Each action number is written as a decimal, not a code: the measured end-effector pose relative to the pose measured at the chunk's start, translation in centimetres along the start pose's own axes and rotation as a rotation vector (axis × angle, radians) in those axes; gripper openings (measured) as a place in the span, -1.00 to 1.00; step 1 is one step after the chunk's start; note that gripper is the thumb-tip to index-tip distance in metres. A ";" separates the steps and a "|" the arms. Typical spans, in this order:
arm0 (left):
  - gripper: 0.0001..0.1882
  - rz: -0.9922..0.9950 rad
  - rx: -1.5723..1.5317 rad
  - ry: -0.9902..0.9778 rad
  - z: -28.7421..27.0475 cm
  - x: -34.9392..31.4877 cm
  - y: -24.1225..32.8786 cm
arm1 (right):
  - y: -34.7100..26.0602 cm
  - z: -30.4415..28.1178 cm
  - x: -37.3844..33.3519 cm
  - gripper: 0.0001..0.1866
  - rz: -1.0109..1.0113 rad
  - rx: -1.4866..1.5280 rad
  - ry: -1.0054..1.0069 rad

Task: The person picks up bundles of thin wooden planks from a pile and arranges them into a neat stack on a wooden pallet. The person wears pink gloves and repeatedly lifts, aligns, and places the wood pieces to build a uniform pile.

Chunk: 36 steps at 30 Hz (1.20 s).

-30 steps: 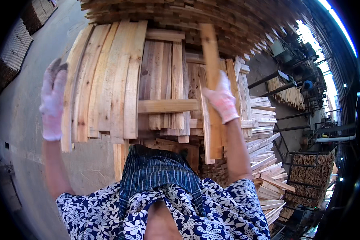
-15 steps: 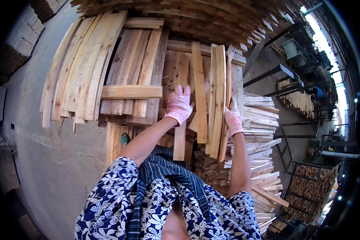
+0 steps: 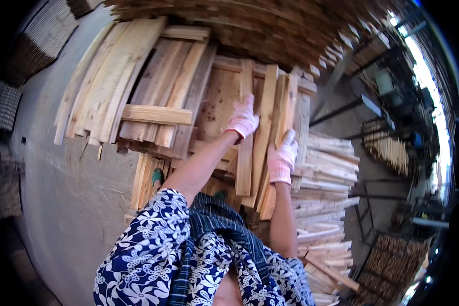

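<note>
My left hand [image 3: 244, 121], in a pinkish-white work glove, grips a narrow wooden board [image 3: 244, 168] from above, fingers along its top face and thumb toward its right edge. Just right of it lie more narrow boards [image 3: 264, 127], side by side and slightly slanted. My right hand [image 3: 282, 159], gloved alike, closes on the outer, rightmost board [image 3: 289, 104] of this group, partly covering it. Beneath them is a wide, knotty wooden surface [image 3: 214, 102], bare to the left of my left hand.
Long planks [image 3: 112, 81] lie in a row at the left, with a short crosspiece [image 3: 158, 114] near their lower ends. A large wood stack [image 3: 229, 20] rises at the far side. Split sticks [image 3: 326, 173] are piled at the right. Metal frames [image 3: 341, 104] stand beyond.
My left hand has slid right with its board, exposing more of the surface beneath. The boards between my hands now sit closer together. My right hand has moved slightly left; the view has shifted.
</note>
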<state>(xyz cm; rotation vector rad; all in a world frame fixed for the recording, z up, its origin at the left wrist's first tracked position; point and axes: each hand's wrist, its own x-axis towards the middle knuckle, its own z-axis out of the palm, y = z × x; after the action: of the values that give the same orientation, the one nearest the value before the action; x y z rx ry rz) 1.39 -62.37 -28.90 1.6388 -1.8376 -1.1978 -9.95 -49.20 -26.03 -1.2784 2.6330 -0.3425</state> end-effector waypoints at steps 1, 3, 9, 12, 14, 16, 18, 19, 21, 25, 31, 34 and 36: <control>-0.18 0.007 0.004 -0.085 0.1 0.6 -0.3 | 0.7 0.7 0.4 -0.06 0.017 0.110 0.010; -0.18 0.079 0.038 -0.149 -1.1 -0.9 0.9 | 2.3 0.5 0.4 -0.04 0.052 0.220 -0.034; -0.15 0.231 0.148 -0.109 -12.1 -4.8 4.1 | 0.1 -0.4 0.6 0.01 0.092 -0.018 -0.063; -0.08 0.283 0.347 -0.002 -20.6 -3.4 3.1 | 3.1 1.0 2.0 0.03 -0.054 0.143 0.018; -0.11 0.073 0.343 -0.097 -26.3 -1.6 2.2 | 4.9 1.4 2.1 -0.01 -0.130 0.234 -0.005; -0.19 0.135 0.687 0.031 -28.4 1.4 -1.9 | 4.5 -0.6 2.5 -0.03 -0.127 0.223 -0.030; -0.21 0.206 0.995 0.187 -30.3 2.3 -5.7 | 0.2 -4.3 0.7 -0.02 -0.149 0.381 -0.093; -0.21 0.231 1.020 0.214 -30.7 3.0 -6.3 | -1.2 -5.1 0.3 -0.02 -0.168 0.426 -0.090; -0.20 0.216 0.975 0.210 -32.3 3.4 -8.4 | -8.1 -8.7 -3.5 -0.02 -0.136 0.478 -0.174; -0.19 0.202 0.878 0.156 -33.2 3.6 -10.0 | -17.2 -8.8 -4.4 -0.06 -0.242 0.650 -0.295; -0.25 0.321 0.753 -0.068 -35.5 4.6 -9.8 | -29.3 -1.3 1.4 -0.03 -0.365 0.453 -0.301; -0.30 0.485 0.435 0.027 -36.0 6.5 -14.0 | -36.5 3.0 -0.6 -0.10 -0.250 0.339 -0.264; -0.66 0.922 0.673 0.133 -37.3 6.7 -15.9 | -41.0 5.1 -4.2 -0.14 -0.273 0.241 -0.204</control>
<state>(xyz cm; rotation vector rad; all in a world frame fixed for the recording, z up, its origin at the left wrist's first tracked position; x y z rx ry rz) 37.98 -80.05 -22.61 0.8242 -2.5899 -0.0729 24.56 -71.12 -18.72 -1.5003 2.1776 -0.5222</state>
